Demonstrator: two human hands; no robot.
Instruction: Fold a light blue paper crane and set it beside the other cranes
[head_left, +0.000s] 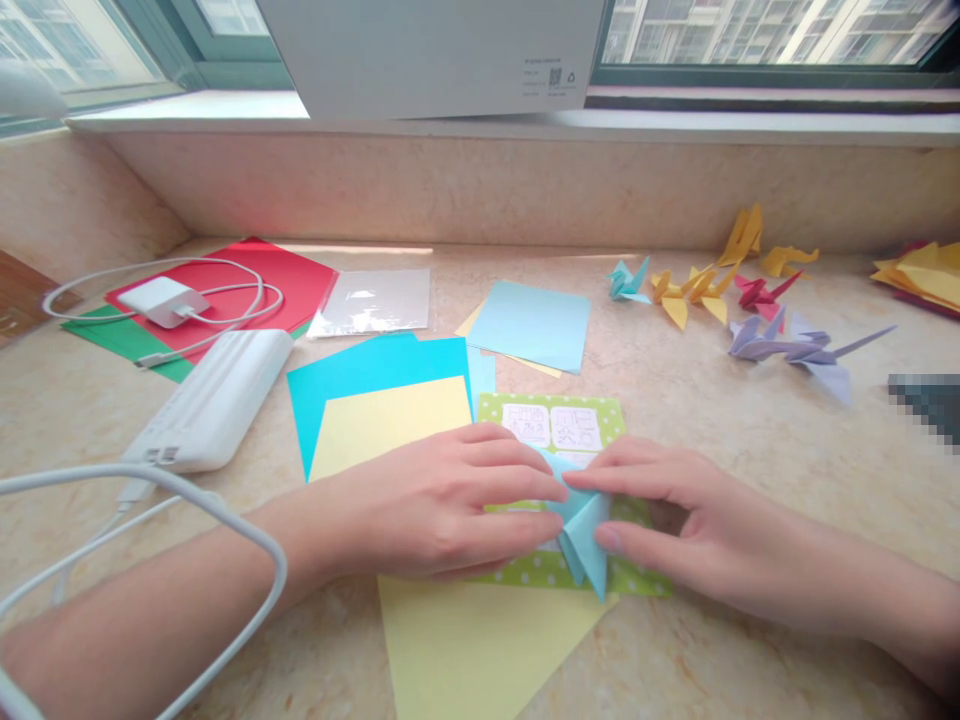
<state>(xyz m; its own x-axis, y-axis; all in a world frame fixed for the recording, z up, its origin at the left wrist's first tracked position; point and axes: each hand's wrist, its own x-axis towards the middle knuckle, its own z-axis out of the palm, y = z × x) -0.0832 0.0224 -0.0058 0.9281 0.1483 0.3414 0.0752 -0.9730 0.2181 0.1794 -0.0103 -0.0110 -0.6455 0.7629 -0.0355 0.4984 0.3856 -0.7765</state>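
A light blue piece of folded origami paper (586, 530) lies on a green polka-dot sheet (551, 572) with white printed panels. Two pointed flaps aim toward me. My left hand (457, 500) rests over the sheet, its fingertips and thumb closed on the folded paper's left side. From the right, my right hand (667, 505) grips the same paper, thumb at its lower edge and fingers on its upper part. The fingers hide part of the folds. Under the green sheet lies pale yellow paper (480, 645).
A white power bank (217, 400) with cables and a charger (165, 300) lies left, near red paper (292, 280). Bright blue sheets (375, 365) and light blue squares (532, 325) lie ahead. Several paper cranes, including a purple crane (814, 350), stand back right. A white panel (442, 60) leans by the window.
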